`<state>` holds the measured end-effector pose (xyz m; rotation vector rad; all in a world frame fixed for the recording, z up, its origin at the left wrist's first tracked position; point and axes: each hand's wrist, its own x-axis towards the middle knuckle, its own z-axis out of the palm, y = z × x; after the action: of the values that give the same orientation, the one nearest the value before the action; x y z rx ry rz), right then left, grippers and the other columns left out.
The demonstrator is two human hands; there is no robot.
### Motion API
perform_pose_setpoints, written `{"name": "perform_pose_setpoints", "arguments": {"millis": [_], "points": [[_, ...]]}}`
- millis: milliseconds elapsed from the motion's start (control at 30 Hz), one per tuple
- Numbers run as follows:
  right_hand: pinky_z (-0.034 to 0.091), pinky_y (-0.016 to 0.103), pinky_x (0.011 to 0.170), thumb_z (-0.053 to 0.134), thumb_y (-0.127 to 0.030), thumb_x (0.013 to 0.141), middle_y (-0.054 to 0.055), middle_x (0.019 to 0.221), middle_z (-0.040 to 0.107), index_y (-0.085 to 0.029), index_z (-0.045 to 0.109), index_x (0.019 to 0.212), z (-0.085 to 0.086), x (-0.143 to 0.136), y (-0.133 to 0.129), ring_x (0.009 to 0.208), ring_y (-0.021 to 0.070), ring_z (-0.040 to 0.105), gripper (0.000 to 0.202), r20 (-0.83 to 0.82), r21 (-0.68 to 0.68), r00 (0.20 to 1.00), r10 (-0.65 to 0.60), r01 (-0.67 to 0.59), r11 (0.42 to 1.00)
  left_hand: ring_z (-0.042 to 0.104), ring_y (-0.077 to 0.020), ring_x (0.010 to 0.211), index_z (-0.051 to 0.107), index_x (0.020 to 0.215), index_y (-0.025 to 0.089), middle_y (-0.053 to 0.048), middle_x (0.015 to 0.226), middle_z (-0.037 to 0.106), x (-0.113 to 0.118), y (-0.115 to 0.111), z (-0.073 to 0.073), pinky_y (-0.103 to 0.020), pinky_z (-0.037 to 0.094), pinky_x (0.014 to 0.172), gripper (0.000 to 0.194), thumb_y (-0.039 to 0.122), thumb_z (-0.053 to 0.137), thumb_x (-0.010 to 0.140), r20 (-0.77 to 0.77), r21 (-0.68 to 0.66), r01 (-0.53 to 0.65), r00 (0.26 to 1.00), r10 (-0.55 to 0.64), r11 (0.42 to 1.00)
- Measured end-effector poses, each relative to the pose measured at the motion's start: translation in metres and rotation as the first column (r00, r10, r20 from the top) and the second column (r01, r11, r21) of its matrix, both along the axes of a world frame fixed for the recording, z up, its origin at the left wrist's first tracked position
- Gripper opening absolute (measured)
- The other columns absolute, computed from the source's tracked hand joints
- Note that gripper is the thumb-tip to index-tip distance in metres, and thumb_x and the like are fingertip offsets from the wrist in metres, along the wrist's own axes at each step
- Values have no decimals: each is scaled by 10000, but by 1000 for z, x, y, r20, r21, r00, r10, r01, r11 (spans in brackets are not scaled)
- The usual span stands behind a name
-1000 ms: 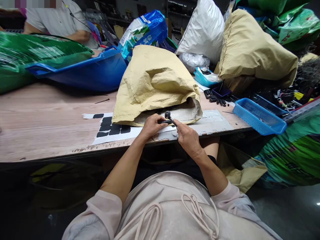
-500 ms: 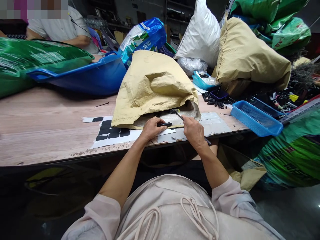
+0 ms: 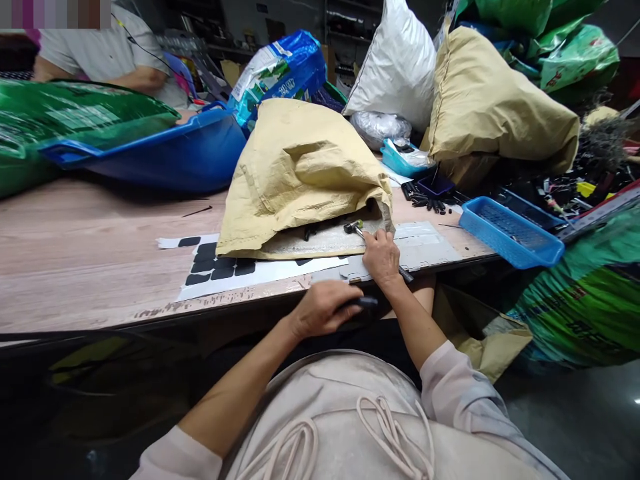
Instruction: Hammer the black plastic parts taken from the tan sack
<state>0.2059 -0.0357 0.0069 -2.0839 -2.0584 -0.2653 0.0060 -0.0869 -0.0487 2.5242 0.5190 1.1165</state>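
Observation:
My left hand is in front of the table edge, blurred by motion, its fingers closed around a small dark elongated piece whose kind I cannot make out. My right hand grips a small hammer by its handle; the head points into the mouth of a tan paper sack, and the dark handle end sticks out below the hand. The sack lies on the table with its open side facing me and a pale inner lining showing. Another small black piece lies inside the opening.
Black square pads on a white sheet lie left of the sack mouth. A blue basket and several black pieces are on the right. A blue tub is at the left; full sacks stand behind. Across the table sits another person.
My left hand has drawn back from the sack mouth toward my body, carrying the dark piece past the table edge. My right hand keeps the hammer at nearly the same spot.

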Motion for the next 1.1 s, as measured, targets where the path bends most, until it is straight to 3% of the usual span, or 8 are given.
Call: {"name": "perform_pose_setpoints", "arguments": {"millis": [200, 333, 433, 600, 700, 767, 900, 1100], "points": [[550, 377, 915, 429, -166, 1082, 181, 1300, 686, -223, 723, 1435, 0, -2, 0, 1207, 321, 599, 463, -1, -3, 1000, -6, 6, 1000, 764, -283, 1197, 739, 1303, 220, -120, 1290, 802, 11, -4, -90, -400, 593, 1071, 314, 281, 582, 1039, -541, -439, -423, 829, 143, 792], [544, 378, 919, 431, -163, 1080, 178, 1299, 685, -230, 707, 1458, -2, -1, 1, 1202, 321, 595, 473, 11, 9, 1000, -4, 4, 1000, 745, -388, 1219, 778, 1234, 206, -156, 1289, 800, 0, 6, -112, -538, 578, 1098, 349, 240, 700, 895, -671, -439, -601, 714, 200, 668], [535, 376, 921, 418, -161, 1084, 179, 1301, 683, -227, 703, 1458, -3, 0, 2, 1202, 321, 584, 475, 17, 8, 1000, -7, 7, 1000, 762, -404, 1156, 812, 1173, 215, -145, 1227, 821, -3, -5, -91, -504, 612, 1013, 383, 248, 787, 792, -681, -461, -578, 717, 149, 674], [523, 363, 913, 421, -146, 1078, 176, 1305, 679, -226, 689, 1473, -4, -1, 2, 1191, 312, 579, 484, 31, 8, 999, -8, 8, 1000, 788, -275, 831, 847, 1049, 314, -11, 868, 821, 6, -18, 4, -354, 586, 762, 215, 410, 718, 906, -515, -557, -342, 857, 8, 757], [524, 361, 908, 430, -151, 1078, 177, 1299, 681, -217, 694, 1465, -3, -1, 2, 1184, 311, 581, 473, 33, 13, 999, -11, 10, 1000, 775, -253, 823, 832, 960, 298, -12, 856, 811, 8, 3, 58, -345, 565, 765, 288, 487, 618, 1000, -390, -392, -552, 824, 410, 736], [525, 362, 901, 435, -150, 1074, 175, 1290, 683, -216, 699, 1456, -3, -2, 2, 1175, 311, 582, 469, 36, 12, 999, -13, 12, 1000, 785, -301, 982, 827, 1095, 264, -64, 1009, 831, 6, 27, 80, -378, 577, 831, 306, 453, 595, 1025, -414, -242, -795, 603, 682, 556], [523, 362, 896, 430, -147, 1071, 177, 1288, 683, -214, 699, 1457, -3, -2, 2, 1171, 312, 581, 475, 35, 10, 999, -6, 6, 1000, 711, -398, 1262, 762, 1312, 167, -202, 1348, 751, 2, 72, 90, -440, 589, 963, 440, 472, 644, 1018, -548, -82, -932, 337, 765, 352], [520, 372, 920, 425, -155, 1073, 184, 1293, 680, -206, 691, 1464, -3, -3, 1, 1190, 317, 567, 476, 11, 4, 1000, -4, 4, 1000, 730, -448, 1159, 810, 1163, 154, -240, 1204, 778, -14, 102, 78, -503, 579, 932, 377, 458, 659, 1000, -657, -119, -953, 287, 698, 279]]}}
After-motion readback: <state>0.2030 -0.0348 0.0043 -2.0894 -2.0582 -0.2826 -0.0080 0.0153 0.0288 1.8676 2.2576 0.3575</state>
